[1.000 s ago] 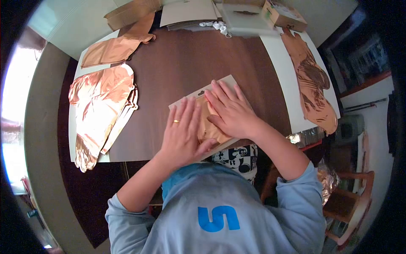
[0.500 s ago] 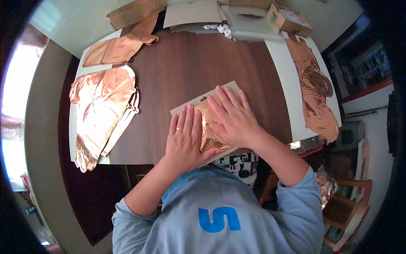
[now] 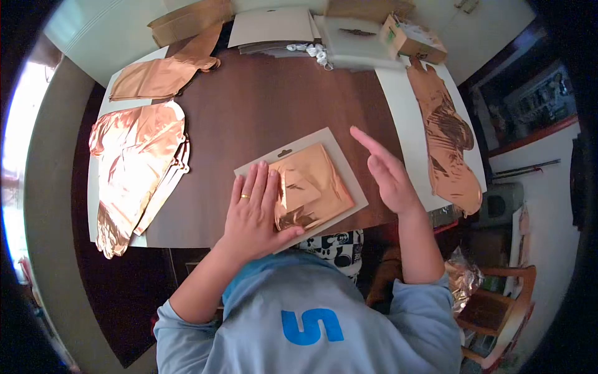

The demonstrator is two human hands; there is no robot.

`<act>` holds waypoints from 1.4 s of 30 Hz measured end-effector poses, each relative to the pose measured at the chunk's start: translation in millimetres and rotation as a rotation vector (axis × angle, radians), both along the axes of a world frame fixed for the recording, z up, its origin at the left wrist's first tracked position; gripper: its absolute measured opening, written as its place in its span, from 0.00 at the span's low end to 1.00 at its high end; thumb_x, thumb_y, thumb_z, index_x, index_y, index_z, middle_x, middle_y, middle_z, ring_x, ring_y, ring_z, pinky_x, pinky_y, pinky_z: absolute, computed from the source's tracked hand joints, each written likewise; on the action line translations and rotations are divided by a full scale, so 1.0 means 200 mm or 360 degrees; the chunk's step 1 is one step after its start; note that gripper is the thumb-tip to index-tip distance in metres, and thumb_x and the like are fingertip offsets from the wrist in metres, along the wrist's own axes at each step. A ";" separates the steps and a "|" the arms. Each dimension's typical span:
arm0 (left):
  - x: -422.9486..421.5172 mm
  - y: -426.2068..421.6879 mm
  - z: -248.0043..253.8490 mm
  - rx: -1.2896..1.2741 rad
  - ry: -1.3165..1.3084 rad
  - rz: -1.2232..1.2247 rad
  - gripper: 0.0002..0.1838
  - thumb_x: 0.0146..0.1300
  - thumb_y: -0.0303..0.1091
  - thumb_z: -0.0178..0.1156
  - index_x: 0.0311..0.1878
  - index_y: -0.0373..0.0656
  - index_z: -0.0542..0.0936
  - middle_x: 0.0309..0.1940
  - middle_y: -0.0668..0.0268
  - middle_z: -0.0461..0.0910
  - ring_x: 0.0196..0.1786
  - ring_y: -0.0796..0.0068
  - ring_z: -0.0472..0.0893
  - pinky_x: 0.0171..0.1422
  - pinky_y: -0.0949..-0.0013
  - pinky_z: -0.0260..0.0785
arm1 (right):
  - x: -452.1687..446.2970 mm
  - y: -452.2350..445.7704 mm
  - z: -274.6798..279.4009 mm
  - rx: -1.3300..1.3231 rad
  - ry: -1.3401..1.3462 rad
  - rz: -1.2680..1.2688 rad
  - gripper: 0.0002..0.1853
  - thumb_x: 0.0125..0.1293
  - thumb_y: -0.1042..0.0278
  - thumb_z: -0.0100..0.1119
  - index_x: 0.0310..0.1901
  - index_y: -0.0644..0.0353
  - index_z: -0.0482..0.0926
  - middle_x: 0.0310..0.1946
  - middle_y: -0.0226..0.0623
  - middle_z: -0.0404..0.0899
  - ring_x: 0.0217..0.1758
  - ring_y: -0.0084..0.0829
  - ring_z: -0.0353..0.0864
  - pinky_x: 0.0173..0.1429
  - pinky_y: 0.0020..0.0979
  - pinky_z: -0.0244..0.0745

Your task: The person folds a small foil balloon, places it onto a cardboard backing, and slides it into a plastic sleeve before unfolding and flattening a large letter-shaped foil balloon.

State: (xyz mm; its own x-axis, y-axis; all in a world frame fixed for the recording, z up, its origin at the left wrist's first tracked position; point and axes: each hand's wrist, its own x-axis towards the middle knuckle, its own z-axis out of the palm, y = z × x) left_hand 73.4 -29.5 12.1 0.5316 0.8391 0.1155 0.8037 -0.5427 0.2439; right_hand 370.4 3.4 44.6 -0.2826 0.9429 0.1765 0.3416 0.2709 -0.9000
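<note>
A folded rose-gold foil balloon (image 3: 314,181) lies flat on a pale backing card (image 3: 344,177) with a hang hole at its top edge. The card sits tilted at the table's near edge. My left hand (image 3: 254,209) rests flat across the left side of the folded foil and card, fingers stretched out, a ring on one finger. To the right of the card, my right hand (image 3: 391,177) is raised and turned on its side. Its fingers are extended, and it holds nothing.
Flat rose-gold foil balloons (image 3: 140,162) lie at the left, with another pile (image 3: 159,75) behind. More foil (image 3: 445,137) is on the right. At the back are a stack of cards (image 3: 271,28), white ribbon rolls (image 3: 314,51), clear bags (image 3: 358,40) and a small box (image 3: 414,38).
My right hand has lifted off the folded foil and moved right, uncovering it. My left hand stays on the card. The whole view has shifted slightly.
</note>
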 end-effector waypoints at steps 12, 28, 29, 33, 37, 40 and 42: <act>-0.21 0.06 0.05 -0.0649 -0.1475 0.0162 0.38 0.75 0.54 0.48 0.78 0.37 0.58 0.78 0.46 0.55 0.81 0.49 0.55 0.83 0.54 0.45 | -0.24 0.02 -0.01 0.0335 -0.0856 0.0203 0.29 0.76 0.56 0.51 0.72 0.64 0.64 0.76 0.53 0.59 0.80 0.52 0.55 0.81 0.56 0.45; -0.21 -0.02 0.01 -0.0106 -0.0868 0.0165 0.32 0.63 0.29 0.63 0.71 0.39 0.69 0.72 0.46 0.65 0.75 0.43 0.63 0.79 0.42 0.53 | -0.51 0.04 -0.15 0.0467 -0.1325 0.0215 0.38 0.72 0.46 0.55 0.76 0.58 0.59 0.78 0.58 0.50 0.81 0.59 0.49 0.80 0.61 0.41; -0.21 0.00 0.01 -0.0091 -0.0845 0.0159 0.32 0.63 0.29 0.63 0.71 0.39 0.69 0.72 0.46 0.65 0.75 0.43 0.63 0.79 0.42 0.53 | -0.51 0.04 -0.15 0.0452 -0.1343 0.0210 0.38 0.72 0.46 0.55 0.76 0.58 0.59 0.78 0.58 0.50 0.81 0.58 0.48 0.80 0.61 0.41; -0.18 0.07 0.01 -0.0030 -0.0689 0.0034 0.34 0.63 0.34 0.64 0.72 0.36 0.67 0.72 0.46 0.64 0.76 0.45 0.62 0.80 0.43 0.51 | -0.54 0.05 -0.16 0.0404 -0.1395 0.0186 0.38 0.73 0.46 0.53 0.77 0.58 0.58 0.78 0.58 0.49 0.82 0.58 0.46 0.81 0.60 0.38; -0.02 0.08 0.02 -0.0009 -0.0404 -0.0099 0.41 0.67 0.51 0.58 0.75 0.32 0.61 0.75 0.45 0.61 0.78 0.47 0.59 0.82 0.43 0.45 | -0.54 0.06 -0.17 0.0430 -0.1428 0.0199 0.37 0.74 0.47 0.49 0.78 0.58 0.56 0.79 0.58 0.48 0.82 0.57 0.45 0.81 0.60 0.37; 0.03 0.07 -0.06 0.0066 -0.0228 -0.0008 0.49 0.67 0.66 0.51 0.75 0.29 0.59 0.77 0.45 0.58 0.80 0.48 0.57 0.82 0.43 0.44 | -0.52 0.07 -0.19 0.0442 -0.1458 0.0200 0.36 0.74 0.48 0.48 0.78 0.56 0.56 0.79 0.57 0.47 0.82 0.57 0.45 0.81 0.61 0.37; -0.01 0.06 -0.07 0.0101 -0.0194 0.0024 0.49 0.67 0.66 0.50 0.75 0.29 0.60 0.77 0.45 0.58 0.80 0.48 0.57 0.82 0.43 0.43 | -0.52 0.07 -0.17 0.0440 -0.1474 0.0197 0.36 0.74 0.48 0.49 0.78 0.55 0.57 0.79 0.57 0.47 0.82 0.57 0.46 0.81 0.62 0.38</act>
State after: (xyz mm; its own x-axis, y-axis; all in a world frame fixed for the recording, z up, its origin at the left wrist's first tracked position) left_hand 71.4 -16.9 -2.4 0.4978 0.8358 0.2315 0.7785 -0.5483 0.3055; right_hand 265.7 17.1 10.2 -0.5151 0.8560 0.0450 0.8371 0.5136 -0.1883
